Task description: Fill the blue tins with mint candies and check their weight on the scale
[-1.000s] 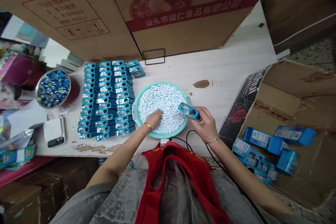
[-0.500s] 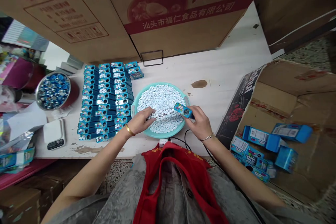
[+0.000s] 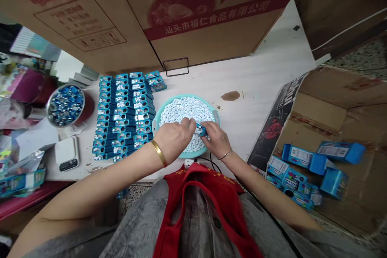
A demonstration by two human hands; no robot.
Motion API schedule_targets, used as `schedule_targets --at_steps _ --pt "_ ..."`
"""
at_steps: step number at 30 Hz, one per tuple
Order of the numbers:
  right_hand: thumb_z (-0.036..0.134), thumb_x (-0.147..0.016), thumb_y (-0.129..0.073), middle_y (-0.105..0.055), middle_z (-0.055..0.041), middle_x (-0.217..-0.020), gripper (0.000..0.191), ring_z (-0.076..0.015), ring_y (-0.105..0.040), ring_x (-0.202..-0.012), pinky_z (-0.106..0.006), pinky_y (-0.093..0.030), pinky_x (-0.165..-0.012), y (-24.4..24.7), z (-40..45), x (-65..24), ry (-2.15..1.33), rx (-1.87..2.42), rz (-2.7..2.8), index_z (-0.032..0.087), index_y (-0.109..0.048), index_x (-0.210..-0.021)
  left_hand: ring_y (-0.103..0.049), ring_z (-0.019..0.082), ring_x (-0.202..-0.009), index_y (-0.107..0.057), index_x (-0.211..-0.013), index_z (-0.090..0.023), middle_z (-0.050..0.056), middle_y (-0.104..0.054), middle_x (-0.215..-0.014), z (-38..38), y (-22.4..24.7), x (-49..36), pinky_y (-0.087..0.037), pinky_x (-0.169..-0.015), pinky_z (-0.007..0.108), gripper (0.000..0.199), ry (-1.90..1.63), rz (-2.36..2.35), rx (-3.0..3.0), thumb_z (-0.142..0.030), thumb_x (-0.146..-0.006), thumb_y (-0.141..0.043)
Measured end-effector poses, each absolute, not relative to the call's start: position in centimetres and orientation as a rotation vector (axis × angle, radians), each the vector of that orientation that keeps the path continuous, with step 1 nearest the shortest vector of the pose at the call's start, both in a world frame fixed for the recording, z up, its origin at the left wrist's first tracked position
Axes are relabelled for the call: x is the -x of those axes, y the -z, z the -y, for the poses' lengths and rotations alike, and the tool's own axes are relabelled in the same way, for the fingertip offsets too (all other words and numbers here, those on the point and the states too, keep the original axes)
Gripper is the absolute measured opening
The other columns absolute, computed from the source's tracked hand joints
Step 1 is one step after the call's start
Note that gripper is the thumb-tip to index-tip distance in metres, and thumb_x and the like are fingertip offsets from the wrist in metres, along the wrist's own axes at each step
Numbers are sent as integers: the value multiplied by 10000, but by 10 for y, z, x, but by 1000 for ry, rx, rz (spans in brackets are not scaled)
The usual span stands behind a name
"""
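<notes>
In my right hand (image 3: 217, 139) is a small blue box (image 3: 200, 130), held tilted above the right part of the turquoise basin (image 3: 216, 117). My left hand (image 3: 175, 138) is turned palm down, with its fingers bent together at the top of that box; what they hold is hidden. Small white candies (image 3: 187, 108) fill the basin under both hands. To the left stand rows of blue boxes (image 3: 121, 111) with round openings, many of them showing white candies at the top.
Far left are a metal pot of blue and silver wrapped pieces (image 3: 65, 105) and a small white scale (image 3: 66, 154). Large printed cartons (image 3: 208, 44) stand behind. An open cardboard box (image 3: 317, 107) at right contains several blue boxes. A wire stand (image 3: 176, 67) is behind the basin.
My left hand has risen from the candies and moved right to the blue box. My right hand has brought the box slightly left and down over the basin.
</notes>
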State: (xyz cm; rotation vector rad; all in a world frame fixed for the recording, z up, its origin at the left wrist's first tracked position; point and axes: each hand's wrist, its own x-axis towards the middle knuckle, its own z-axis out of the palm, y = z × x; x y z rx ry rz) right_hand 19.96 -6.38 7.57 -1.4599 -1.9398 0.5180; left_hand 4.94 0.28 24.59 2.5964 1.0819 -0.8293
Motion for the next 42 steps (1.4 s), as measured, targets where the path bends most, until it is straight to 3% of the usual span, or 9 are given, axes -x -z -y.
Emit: schedule_targets --at_steps 4,6,9,15,21,26,34,38,42 --pt "111 -773 -509 -626 -141 -1099 424 -271 -580 -1056 -437 -524 -913 -74 64 -202 -531 1465 1924 154 -529 -1194 -629 221 -838 -554 -1073 -125 101 -607 -924 -2 -245 -39 -482 -616 296 264 746 -1059 -2607 -107 -932 -332" --pt "115 -780 -506 -626 -132 -1103 423 -267 -583 -1055 -440 -523 -915 -74 64 -205 -539 1477 1905 168 -530 -1199 -617 212 -860 -556 -1062 -147 90 -607 -960 -7 -229 -17 -483 -645 293 228 666 -1146 -2567 -139 -929 -371" --pt "143 -801 -519 -620 -130 -1115 398 -266 -584 -1063 -438 -517 -924 -76 66 -213 -569 1506 1840 176 -538 -1197 -603 221 -897 -529 -1132 -159 101 -582 -1070 -14 -181 23 -485 -704 318 247 601 -1348 -2383 -183 -916 -412" --pt "224 -838 -567 -617 -126 -1082 334 -255 -587 -1043 -420 -511 -920 -83 69 -232 -633 1554 1723 180 -560 -1169 -583 229 -955 -556 -1027 -139 123 -582 -1042 4 -61 29 -468 -780 331 228 570 -1353 -2100 -101 -881 -385" --pt "306 -844 -606 -631 -112 -1021 288 -248 -606 -974 -417 -518 -868 -93 69 -237 -598 1611 1633 197 -585 -1109 -563 225 -1006 -517 -1109 -134 134 -578 -1122 15 -16 -12 -447 -876 336 262 274 -1250 -2041 -118 -868 -418" --pt "318 -840 -617 -627 -111 -986 275 -243 -613 -943 -395 -523 -828 -95 70 -237 -591 1630 1602 182 -594 -1078 -576 188 -923 -511 -1132 -137 103 -598 -1087 11 -41 18 -462 -841 310 271 122 -1155 -2000 -178 -869 -459" --pt "189 -816 -551 -616 -131 -1086 341 -268 -588 -1049 -436 -513 -910 -81 70 -227 -594 1569 1757 176 -558 -1156 -580 176 -924 -516 -1134 -153 93 -605 -1041 -5 -142 35 -464 -827 307 257 -17 -944 -2128 -292 -927 -453" --pt "132 -778 -517 -621 -129 -1105 408 -277 -583 -1067 -455 -518 -912 -78 67 -215 -581 1516 1833 182 -543 -1183 -586 217 -992 -522 -1115 -144 105 -606 -1053 -14 -184 13 -474 -860 345 231 258 -899 -2314 -240 -927 -427" --pt "121 -773 -509 -627 -130 -1112 429 -277 -582 -1070 -460 -517 -919 -76 68 -204 -597 1447 1847 179 -537 -1197 -621 239 -910 -519 -1112 -120 126 -607 -1034 -12 -216 -17 -506 -753 356 247 637 -969 -2439 -130 -897 -398"
